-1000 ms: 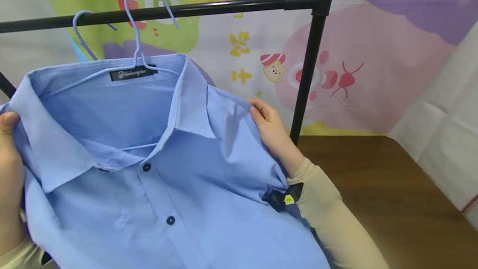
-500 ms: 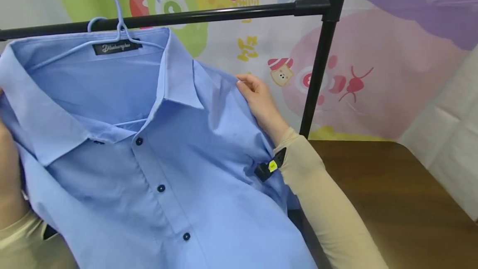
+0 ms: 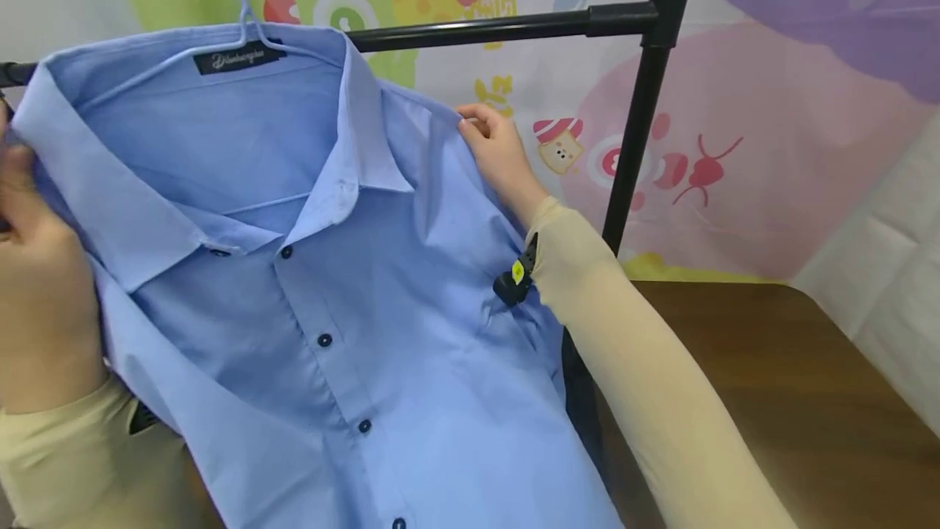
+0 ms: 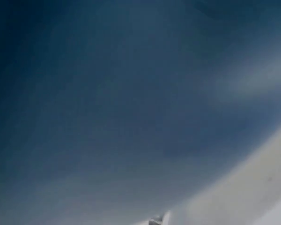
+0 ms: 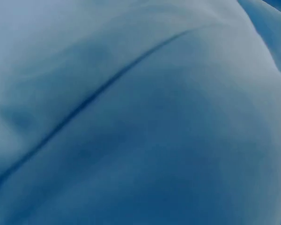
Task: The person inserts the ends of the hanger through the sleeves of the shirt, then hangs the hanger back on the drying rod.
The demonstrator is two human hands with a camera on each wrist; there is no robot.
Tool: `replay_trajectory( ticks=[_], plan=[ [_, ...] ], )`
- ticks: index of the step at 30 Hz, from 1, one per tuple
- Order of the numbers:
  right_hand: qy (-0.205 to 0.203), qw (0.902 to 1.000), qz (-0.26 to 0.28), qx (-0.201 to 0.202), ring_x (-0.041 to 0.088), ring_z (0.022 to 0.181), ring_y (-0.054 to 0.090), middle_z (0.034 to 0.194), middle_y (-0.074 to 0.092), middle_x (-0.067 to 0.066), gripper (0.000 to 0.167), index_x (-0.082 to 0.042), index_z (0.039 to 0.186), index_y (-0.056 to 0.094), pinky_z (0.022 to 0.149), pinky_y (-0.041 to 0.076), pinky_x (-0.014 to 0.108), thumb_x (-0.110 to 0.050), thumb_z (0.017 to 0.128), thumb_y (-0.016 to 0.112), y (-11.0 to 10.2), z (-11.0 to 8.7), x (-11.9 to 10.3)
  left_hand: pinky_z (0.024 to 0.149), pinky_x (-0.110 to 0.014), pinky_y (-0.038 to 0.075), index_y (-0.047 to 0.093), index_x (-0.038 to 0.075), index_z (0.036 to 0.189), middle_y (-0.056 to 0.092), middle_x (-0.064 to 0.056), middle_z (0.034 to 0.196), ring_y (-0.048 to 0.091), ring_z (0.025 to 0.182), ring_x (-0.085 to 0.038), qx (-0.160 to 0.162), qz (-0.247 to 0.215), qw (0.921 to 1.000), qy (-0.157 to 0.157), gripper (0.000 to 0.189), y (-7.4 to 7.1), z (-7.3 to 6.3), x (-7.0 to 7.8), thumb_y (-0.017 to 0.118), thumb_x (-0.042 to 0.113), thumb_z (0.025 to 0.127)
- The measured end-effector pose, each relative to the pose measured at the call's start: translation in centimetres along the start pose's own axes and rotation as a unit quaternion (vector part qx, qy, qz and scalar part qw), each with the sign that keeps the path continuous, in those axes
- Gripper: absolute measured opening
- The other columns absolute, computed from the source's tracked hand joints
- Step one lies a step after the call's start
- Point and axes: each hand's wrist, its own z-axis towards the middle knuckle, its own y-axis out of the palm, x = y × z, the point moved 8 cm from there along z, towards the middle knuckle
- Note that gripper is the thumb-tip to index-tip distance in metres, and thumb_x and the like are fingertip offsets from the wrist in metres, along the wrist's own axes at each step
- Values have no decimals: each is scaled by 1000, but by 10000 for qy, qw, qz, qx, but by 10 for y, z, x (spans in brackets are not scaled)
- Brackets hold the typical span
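A light blue button-up shirt point(image 3: 455, 398) hangs on a light blue wire hanger point(image 3: 245, 15), seen in the head view. Its front has dark buttons, and a black label sits inside the collar. The top of the hanger's hook is cut off by the frame. At the image's left edge, my left hand point(image 3: 47, 300) grips one shoulder, partly out of frame. On the other shoulder my right hand point(image 3: 499, 149) pinches the cloth between thumb and fingers. Blurred shirt cloth point(image 4: 131, 103) fills most of the left wrist view, and shirt cloth point(image 5: 168, 140) covers the right one.
A black rack's rail point(image 3: 485, 28) runs behind the collar and joins an upright post point(image 3: 642, 121) on the right. Beyond that stands a brown wooden table point(image 3: 771, 382). A printed cartoon curtain point(image 3: 742, 88) hangs at the back.
The shirt and hanger have risen against the rail, and the hook has left the top of the frame. My right hand has moved up with the shoulder. More of my left hand shows.
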Motion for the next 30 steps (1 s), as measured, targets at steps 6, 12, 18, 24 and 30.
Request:
replay_trajectory(
  ticks=[6,12,18,24,30],
  plan=[
    [266,9970,-670,-263,19,93,55,107,62,15,24,-4,114,58,81,41,27,-11,95,45,-3,1,20,94,-31,37,67,21,110,63,-15,103,55,103,-25,82,-614,9947,816,30,10,-9,20,45,33,94],
    [438,9895,-1316,-395,20,97,54,107,62,14,23,-5,113,59,87,41,29,-12,94,46,-2,-5,49,89,-39,35,72,15,97,56,-26,89,52,90,-40,613,-721,9892,1122,26,11,-26,23,52,30,90],
    [461,9795,-1909,-440,24,100,55,109,62,14,23,-4,112,59,88,42,35,-12,94,47,0,-8,69,84,-42,29,73,10,90,54,-27,83,45,79,-44,601,-986,9860,1205,20,12,-45,26,57,23,86],
    [680,9786,-1923,-264,22,93,53,102,60,13,20,-4,108,58,84,41,32,-12,95,45,-3,-14,91,72,-52,25,73,9,89,52,-25,78,42,73,-43,347,-1106,9857,1227,18,20,-70,17,60,21,85],
    [579,9827,-1761,33,20,89,51,99,61,12,20,-5,107,60,81,40,31,-14,94,47,-11,-12,89,70,-51,27,73,13,89,53,-23,77,44,72,-42,359,-1056,9877,1093,16,22,-76,11,61,22,85]
  ],
)
